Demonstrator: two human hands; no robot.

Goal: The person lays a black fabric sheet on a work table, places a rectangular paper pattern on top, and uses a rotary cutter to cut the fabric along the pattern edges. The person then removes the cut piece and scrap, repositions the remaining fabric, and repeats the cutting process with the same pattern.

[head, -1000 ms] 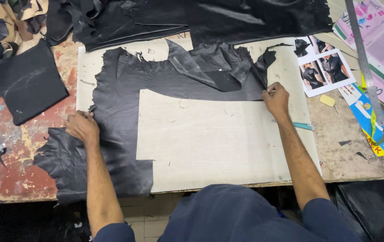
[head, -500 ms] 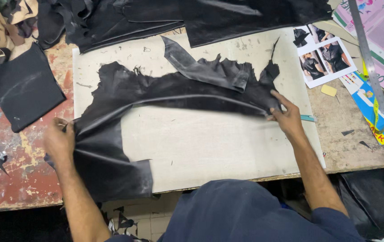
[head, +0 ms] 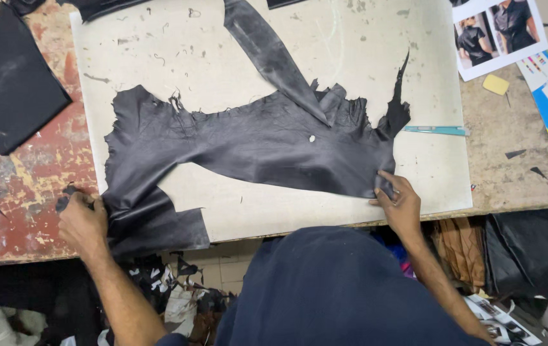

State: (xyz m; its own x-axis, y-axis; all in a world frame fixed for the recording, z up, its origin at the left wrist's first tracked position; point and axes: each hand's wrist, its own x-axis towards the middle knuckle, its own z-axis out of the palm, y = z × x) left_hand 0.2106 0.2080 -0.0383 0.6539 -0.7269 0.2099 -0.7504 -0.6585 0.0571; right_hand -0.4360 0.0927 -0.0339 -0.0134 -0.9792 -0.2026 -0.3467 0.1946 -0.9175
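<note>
- Black leather hide [head: 248,144] lies spread across the pale cutting board [head: 363,38], ragged top edge, lower-left corner hanging over the near table edge.
- Left hand [head: 82,221] closed, gripping the hide's lower-left corner.
- Right hand [head: 399,202] pinches the hide's lower-right edge, fingers curled.
- Teal tool [head: 436,130] lies on the board, just right of the hide.
- Farther right: yellow chalk piece [head: 496,84], printed photo sheet [head: 501,32].
- Far left: dark leather scrap [head: 5,83] on the worn red table [head: 24,179].

a worn worktop [head: 24,186] with flaking red paint carries a pale cutting board [head: 363,38], a black leather piece [head: 5,83], photo sheets [head: 498,32], a teal blade [head: 437,131].
</note>
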